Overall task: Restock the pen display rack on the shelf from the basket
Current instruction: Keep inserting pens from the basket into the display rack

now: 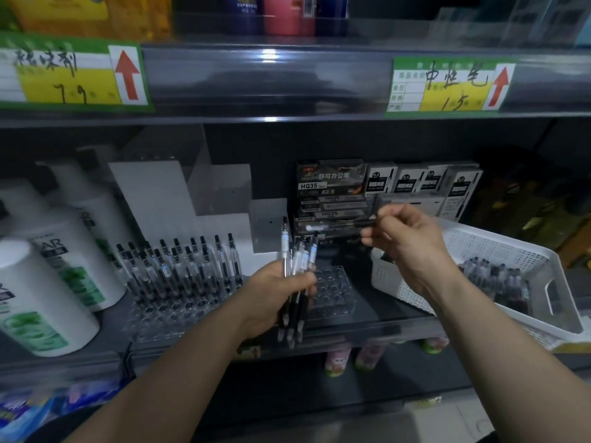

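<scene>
A clear plastic pen rack (166, 311) stands on the shelf left of centre, with several black pens (179, 266) upright in its holes. To its right sits a second clear rack (332, 292) whose visible holes hold nothing. My left hand (278, 295) grips a bunch of pens (299, 260) upright in front of that second rack. My right hand (406, 244) pinches a single pen (339, 225) held sideways above the racks. The white perforated basket (511, 251) lies on the shelf at right, more pens (499, 279) lying inside it.
White shampoo bottles (48, 282) crowd the shelf's left end. Stacked pen boxes (332, 193) and small white boxes (425, 183) stand behind the racks. Price tags (447, 84) hang on the shelf edge above. Small bottles (339, 359) stand on the shelf below.
</scene>
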Demonstrator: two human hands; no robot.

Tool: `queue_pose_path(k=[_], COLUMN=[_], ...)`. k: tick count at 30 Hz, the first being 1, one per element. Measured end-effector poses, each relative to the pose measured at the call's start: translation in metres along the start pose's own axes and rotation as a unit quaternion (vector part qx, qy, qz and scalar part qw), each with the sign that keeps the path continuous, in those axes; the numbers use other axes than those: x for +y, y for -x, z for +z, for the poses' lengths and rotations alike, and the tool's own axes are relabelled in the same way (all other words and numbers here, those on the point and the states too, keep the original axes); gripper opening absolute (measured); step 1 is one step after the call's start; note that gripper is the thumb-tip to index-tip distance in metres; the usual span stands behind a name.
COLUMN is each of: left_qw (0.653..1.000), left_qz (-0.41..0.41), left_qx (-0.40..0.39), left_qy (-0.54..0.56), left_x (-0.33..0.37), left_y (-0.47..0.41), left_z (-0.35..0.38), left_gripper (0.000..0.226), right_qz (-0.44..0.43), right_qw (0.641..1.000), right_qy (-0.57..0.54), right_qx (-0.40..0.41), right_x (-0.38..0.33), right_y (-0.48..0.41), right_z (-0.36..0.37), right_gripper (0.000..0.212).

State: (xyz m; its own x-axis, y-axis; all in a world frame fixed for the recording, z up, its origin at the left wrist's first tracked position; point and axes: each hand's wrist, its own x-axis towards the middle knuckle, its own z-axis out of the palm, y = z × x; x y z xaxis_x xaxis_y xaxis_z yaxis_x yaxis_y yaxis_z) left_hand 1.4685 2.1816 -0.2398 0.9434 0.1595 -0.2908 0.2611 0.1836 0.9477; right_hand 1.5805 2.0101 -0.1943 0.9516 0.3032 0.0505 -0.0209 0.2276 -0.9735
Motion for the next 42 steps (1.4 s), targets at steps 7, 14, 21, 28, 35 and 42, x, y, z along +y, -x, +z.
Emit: queue_pose_path(k=[7, 14, 21, 28, 35, 42], left_qw=[0.991, 0.992, 0.995, 0.993, 0.991, 0.989], left_qz=[0.010, 0.041, 0.030, 0.025, 0.026, 0.033], left_qx=[0.068, 0.064, -0.023, -0.103, -0.117, -0.133], left_qy=[0.112, 0.097, 0.089, 0.051, 0.061, 0.050], left_x=[0.006, 0.006, 0.003, -0.002, -0.001, 0.001], left_y=[-0.009, -0.011, -0.007, 0.000, 0.002, 0.006], left_z=[0.003, 0.011, 0.010, 0.017, 0.014, 0.013], left_gripper=[0.011, 0.007, 0.010, 0.021, 0.032, 0.030], right_qz=[0.026, 0.033, 0.031, 0.158, 0.191, 0.184], right_qw=[0.954, 0.894, 0.935, 0.947, 0.936, 0.939], right_qy=[0.240, 0.347, 0.295, 0.104, 0.079, 0.073], right_qx=[-0.180, -0.281, -0.195, -0.258, -0.286, -0.282], right_x=[0.021, 0.027, 0.023, 0.024, 0.026, 0.025], right_y=[0.018, 0.024, 0.012, 0.020, 0.014, 0.014], right_z=[0.009, 0.015, 0.010, 0.021, 0.018, 0.017], right_gripper=[0.026, 0.025, 0.006, 0.013, 0.016, 0.011])
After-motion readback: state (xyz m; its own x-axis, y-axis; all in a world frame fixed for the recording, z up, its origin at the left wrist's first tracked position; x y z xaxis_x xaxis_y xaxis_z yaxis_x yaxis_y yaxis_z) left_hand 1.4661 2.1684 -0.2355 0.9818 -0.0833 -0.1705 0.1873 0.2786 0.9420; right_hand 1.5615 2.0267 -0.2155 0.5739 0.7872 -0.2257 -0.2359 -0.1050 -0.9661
